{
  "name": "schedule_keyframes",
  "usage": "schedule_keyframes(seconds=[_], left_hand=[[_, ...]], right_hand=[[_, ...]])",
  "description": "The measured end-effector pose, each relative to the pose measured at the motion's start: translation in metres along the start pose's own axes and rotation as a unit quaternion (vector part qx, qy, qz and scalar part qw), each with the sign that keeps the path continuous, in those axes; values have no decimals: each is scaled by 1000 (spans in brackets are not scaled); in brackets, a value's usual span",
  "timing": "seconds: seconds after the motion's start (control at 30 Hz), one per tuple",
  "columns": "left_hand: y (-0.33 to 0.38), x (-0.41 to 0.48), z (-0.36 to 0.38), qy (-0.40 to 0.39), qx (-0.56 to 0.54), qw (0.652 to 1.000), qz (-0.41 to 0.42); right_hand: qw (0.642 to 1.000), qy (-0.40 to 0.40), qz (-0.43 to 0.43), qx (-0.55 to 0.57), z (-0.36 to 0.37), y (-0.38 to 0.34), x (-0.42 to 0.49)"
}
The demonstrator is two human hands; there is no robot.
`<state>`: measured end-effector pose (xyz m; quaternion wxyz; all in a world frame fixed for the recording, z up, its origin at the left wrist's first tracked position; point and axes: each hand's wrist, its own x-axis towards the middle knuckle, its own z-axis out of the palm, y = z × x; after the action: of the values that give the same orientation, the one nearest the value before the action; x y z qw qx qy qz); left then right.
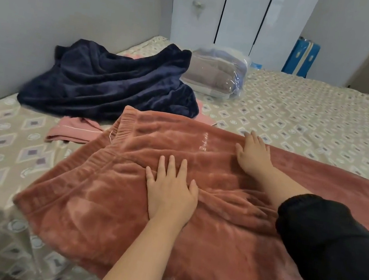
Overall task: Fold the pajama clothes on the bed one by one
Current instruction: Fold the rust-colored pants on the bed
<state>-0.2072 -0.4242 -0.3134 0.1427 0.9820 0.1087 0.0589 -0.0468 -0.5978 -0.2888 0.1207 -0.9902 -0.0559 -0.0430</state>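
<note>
On the near side of the bed (303, 109), the pink pants (119, 214) lie spread flat across the patterned sheet. Their ribbed waistband (123, 128) is at the left and the rest runs off to the right and toward the near edge. The cloth is plush, and creased between the two hands.

Both hands lie palm-down on the pants with fingers straight and spread, gripping nothing. The left hand (170, 193) presses near the middle of the garment, fingertips pointing to the far side. The right hand (254, 156) rests farther away and to the right, close to the far edge of the pants, with its fingertips almost at the sheet. The hands are apart and do not touch. The right arm wears a black sleeve (330, 245); the left forearm is bare.

At the far left a navy garment (105, 85) lies crumpled in a heap against the grey headboard (55, 5). A thin pink garment (72, 131) pokes out from under its near edge, just beside the waistband. To the right of the navy heap sits a clear bag (217, 73) with folded cloth inside.

Beyond the bed stands a white wardrobe (241, 11), and to its right a blue suitcase (301, 57) stands upright on the floor.
</note>
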Motion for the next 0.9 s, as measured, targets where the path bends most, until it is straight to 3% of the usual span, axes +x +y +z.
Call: schedule_keyframes(seconds=[0.17, 0.33, 0.43, 0.53, 0.67, 0.77, 0.9], left_hand=[[1, 0, 2, 1, -2, 1000, -1], [1, 1, 5, 12, -2, 1000, -1], [1, 1, 7, 22, -6, 1000, -4], [2, 1, 9, 25, -9, 1000, -8], [1, -2, 4, 40, -43, 998, -5], [0, -10, -2, 72, -158, 985, -6], [11, -40, -23, 105, -376, 920, -32]], right_hand=[[995, -28, -17, -97, 24, 10, 27], [999, -39, 8, -13, 18, 2, 46], [998, -41, 36, -29, 7, -6, 51], [996, 47, 4, -71, -9, -16, 44], [990, 133, -46, 2, -43, -25, 6], [985, 149, -89, -9, -67, -30, -45], [961, 221, -163, -18, -79, -31, -134]])
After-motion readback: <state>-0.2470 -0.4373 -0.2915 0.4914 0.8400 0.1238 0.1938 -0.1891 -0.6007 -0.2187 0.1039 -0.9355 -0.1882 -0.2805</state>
